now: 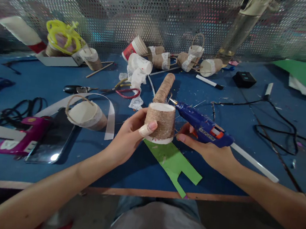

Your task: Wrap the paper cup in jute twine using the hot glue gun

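Note:
My left hand [132, 134] is closed around a paper cup [161, 121] wrapped in brown twine, its white base turned up and its white rim below. In my right hand [207, 148] is a blue glue gun [202, 123], its metal nozzle just right of the cup's upper edge. A white glue stick [256, 163] sticks out of the gun's back. Behind the cup lies a roll of twine [165, 87]. Green cut paper [173, 162] lies on the table beneath the cup.
Red-handled scissors [127, 92], a twine-handled cup basket [85, 113], a phone [52, 139] and a purple glue gun [27, 135] lie to the left. Several twine-wrapped cups [186, 62] stand along the perforated metal screen [113, 8]. A black cord [275, 145] loops at the right.

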A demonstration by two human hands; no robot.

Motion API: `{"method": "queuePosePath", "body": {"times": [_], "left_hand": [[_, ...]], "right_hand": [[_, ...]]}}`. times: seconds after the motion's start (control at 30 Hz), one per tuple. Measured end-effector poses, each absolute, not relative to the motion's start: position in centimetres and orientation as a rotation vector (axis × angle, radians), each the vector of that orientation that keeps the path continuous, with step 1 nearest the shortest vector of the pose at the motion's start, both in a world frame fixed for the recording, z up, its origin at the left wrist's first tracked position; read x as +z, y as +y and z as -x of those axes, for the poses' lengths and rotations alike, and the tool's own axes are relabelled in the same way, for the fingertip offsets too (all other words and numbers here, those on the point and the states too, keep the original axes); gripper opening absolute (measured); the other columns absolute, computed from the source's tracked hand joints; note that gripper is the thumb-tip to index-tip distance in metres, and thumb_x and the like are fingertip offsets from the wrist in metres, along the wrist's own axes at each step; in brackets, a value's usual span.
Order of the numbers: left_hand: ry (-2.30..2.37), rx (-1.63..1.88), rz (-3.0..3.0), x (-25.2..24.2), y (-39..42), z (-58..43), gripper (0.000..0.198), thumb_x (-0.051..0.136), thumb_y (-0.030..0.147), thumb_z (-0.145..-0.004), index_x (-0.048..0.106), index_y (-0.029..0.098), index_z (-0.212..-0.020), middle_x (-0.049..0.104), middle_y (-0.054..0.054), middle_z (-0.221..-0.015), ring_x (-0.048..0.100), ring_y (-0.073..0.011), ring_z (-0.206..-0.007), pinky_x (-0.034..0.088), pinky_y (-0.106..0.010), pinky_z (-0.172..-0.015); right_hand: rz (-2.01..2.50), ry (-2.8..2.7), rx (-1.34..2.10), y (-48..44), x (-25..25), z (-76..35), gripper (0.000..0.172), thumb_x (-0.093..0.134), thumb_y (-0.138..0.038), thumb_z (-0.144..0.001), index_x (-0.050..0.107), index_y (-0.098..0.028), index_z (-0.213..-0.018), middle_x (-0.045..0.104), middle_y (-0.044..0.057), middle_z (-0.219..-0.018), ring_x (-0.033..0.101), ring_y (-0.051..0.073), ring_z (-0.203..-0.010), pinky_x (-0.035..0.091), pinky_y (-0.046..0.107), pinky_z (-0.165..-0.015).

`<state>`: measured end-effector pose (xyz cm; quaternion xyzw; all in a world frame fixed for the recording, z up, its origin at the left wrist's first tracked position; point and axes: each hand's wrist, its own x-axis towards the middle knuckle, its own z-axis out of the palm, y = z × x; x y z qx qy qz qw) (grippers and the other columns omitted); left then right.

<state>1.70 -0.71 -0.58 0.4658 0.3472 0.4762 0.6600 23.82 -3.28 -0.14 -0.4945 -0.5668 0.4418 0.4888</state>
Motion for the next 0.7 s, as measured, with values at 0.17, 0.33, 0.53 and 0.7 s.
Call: {"method": "queuePosePath", "body": {"times": [0.17, 0.33, 0.53, 0.7], "left_hand": [[0.79, 1.081, -1.063, -0.8, -0.76, -1.77, 0.036, 0.08, 0.042, -0.085, 0.075, 0.026, -0.116, 0.075, -0.007, -0.121, 0.067, -0.0272, -0.115, 0.055, -0.037, -0.096], [0.762, 1.066, -1.06, -0.8, -0.73, -1.85, 0.036, 0.08, 0.041, -0.085, 0.075, 0.028, -0.118, 0.075, -0.006, -0.122, 0.067, -0.0262, -0.116, 0.054, -0.037, -0.099], [0.749, 1.037, -1.08, -0.86, -0.53, -1.74, 0.035, 0.082, 0.038, -0.084, 0.076, 0.029, -0.117, 0.076, -0.004, -0.122, 0.067, -0.0237, -0.114, 0.052, -0.032, -0.095], [0.742, 1.047, -1.083, -0.82, -0.39, -1.19, 0.035, 0.081, 0.039, -0.085, 0.076, 0.031, -0.118, 0.076, -0.004, -0.122, 0.067, -0.0233, -0.113, 0.053, -0.031, -0.093]], "right_hand": [[1.211, -1.387, 1.075, -3.19, -0.19, -23.87, 0.032, 0.087, -0.035, -0.076, 0.056, -0.025, -0.076, 0.076, -0.001, -0.08, 0.073, 0.019, -0.074, 0.063, 0.035, -0.068], [1.211, -1.357, 1.086, -3.23, -0.21, -23.84, 0.033, 0.088, -0.037, -0.076, 0.057, -0.025, -0.075, 0.076, -0.001, -0.079, 0.073, 0.018, -0.071, 0.063, 0.033, -0.065], [1.184, -1.273, 1.093, -3.27, -0.9, -23.7, 0.035, 0.092, -0.039, -0.071, 0.061, -0.025, -0.079, 0.075, -0.002, -0.077, 0.074, 0.018, -0.072, 0.065, 0.033, -0.067], [1.141, -1.253, 1.102, -2.68, -1.09, -24.26, 0.033, 0.092, -0.037, -0.071, 0.062, -0.024, -0.077, 0.078, 0.0, -0.086, 0.076, 0.019, -0.081, 0.066, 0.034, -0.078]]}}
